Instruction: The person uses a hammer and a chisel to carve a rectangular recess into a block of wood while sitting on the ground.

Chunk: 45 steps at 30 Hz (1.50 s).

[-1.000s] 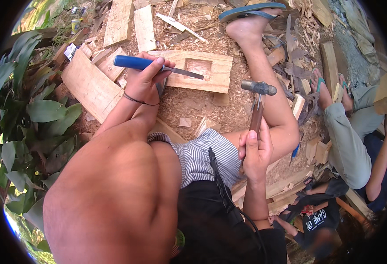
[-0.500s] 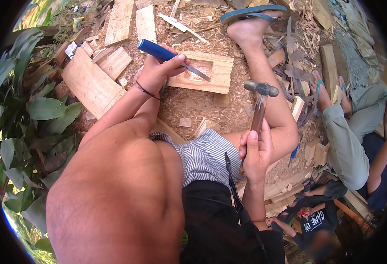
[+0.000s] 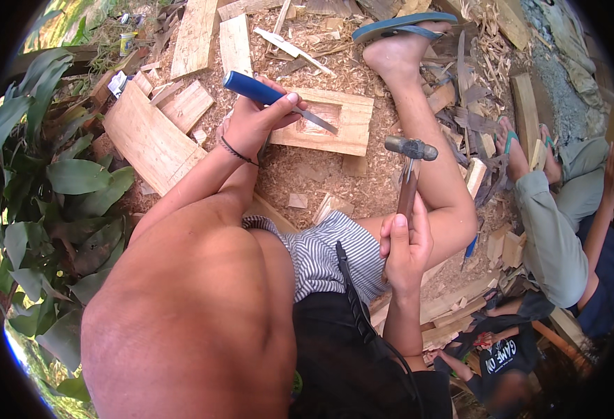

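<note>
My left hand (image 3: 252, 124) is closed around a chisel (image 3: 249, 86) with a thick blue handle. Its steel blade slants down to the right, and its tip is over or on the floor of a rectangular recess (image 3: 319, 120) in a pale wooden board (image 3: 357, 119). Whether the tip touches the wood, I cannot tell. My right hand (image 3: 406, 246) grips a hammer (image 3: 407, 192) by its brown wooden handle. The dark metal head is up, to the right of the board and apart from the chisel.
Wood shavings (image 3: 279, 183) cover the ground. Planks (image 3: 146, 140) and offcuts lie left and beyond. My bent leg (image 3: 418, 119), in a blue flip-flop (image 3: 404, 22), flanks the board. Leafy plants (image 3: 62, 188) stand at left; people (image 3: 558, 230) sit at right.
The hammer head has dropped slightly and tilted relative to my right hand. The chisel stays in the recess. The whole view has shifted a little. A seated person's hand has come up at right.
</note>
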Motion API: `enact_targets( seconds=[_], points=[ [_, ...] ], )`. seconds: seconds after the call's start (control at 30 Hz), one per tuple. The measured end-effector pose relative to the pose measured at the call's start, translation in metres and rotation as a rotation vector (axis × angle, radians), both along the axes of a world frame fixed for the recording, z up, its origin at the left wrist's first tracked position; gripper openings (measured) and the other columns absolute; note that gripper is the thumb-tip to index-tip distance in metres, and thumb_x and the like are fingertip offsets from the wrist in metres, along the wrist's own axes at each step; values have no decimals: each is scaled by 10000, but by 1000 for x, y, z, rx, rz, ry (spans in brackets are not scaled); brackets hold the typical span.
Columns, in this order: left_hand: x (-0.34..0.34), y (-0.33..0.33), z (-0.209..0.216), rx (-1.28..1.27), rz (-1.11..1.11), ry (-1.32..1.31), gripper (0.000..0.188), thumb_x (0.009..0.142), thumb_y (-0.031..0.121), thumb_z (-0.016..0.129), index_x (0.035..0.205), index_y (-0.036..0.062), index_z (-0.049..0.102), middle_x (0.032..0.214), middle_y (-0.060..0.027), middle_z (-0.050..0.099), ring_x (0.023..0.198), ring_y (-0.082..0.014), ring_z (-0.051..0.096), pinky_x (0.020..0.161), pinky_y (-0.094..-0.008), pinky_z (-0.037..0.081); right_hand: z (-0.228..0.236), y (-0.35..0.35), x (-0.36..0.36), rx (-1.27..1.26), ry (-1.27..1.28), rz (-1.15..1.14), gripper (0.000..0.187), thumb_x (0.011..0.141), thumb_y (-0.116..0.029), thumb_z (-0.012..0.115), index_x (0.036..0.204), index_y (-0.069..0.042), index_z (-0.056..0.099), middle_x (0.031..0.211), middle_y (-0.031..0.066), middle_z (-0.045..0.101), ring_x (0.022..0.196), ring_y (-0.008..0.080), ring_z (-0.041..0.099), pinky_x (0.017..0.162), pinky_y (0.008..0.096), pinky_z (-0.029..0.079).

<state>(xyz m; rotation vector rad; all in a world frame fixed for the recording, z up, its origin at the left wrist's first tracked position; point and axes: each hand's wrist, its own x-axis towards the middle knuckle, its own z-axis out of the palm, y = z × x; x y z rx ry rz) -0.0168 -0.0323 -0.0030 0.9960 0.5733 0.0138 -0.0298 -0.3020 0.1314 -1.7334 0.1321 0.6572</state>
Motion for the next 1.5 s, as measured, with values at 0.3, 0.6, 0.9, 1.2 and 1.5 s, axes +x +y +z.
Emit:
enact_targets(
  seconds=[0.3,0.6,0.9,1.2,1.5],
  points=[
    [-1,-1,-2,4,19,-11,183,918,91,663,995,9,518,982,-144,663,955,-245,692,756,-320,626,-3,-1,-3,-5,2,-7,493,1029,-201,484,1450,24,364,772,-9,540,594,9,440,518,155,366],
    [-1,-3,-5,-19,-1,-9,191,921,87,660,1012,19,507,1002,-126,657,967,-237,691,764,-315,629,-5,-1,-3,-11,-13,10,493,1028,-188,483,1453,27,360,772,-8,539,598,11,445,520,159,370],
    [-2,-2,-7,12,-12,-29,196,918,107,674,995,14,520,981,-119,663,959,-231,693,767,-311,629,-8,0,-2,-18,-27,16,489,1026,-180,475,1454,28,360,769,-8,535,590,11,440,510,160,366],
    [-1,-4,-7,13,-42,-46,238,925,140,670,1002,27,475,993,-135,663,940,-216,691,776,-311,610,-8,0,-5,-41,-39,30,481,1023,-170,474,1453,18,370,774,-5,545,600,13,452,527,165,377],
    [0,-3,-1,11,-42,18,180,965,175,606,1020,49,490,1014,-111,639,1029,-254,664,818,-362,596,-7,1,-3,-23,-19,34,493,1028,-199,482,1451,28,367,772,-4,544,606,17,460,531,167,386]
  ],
)
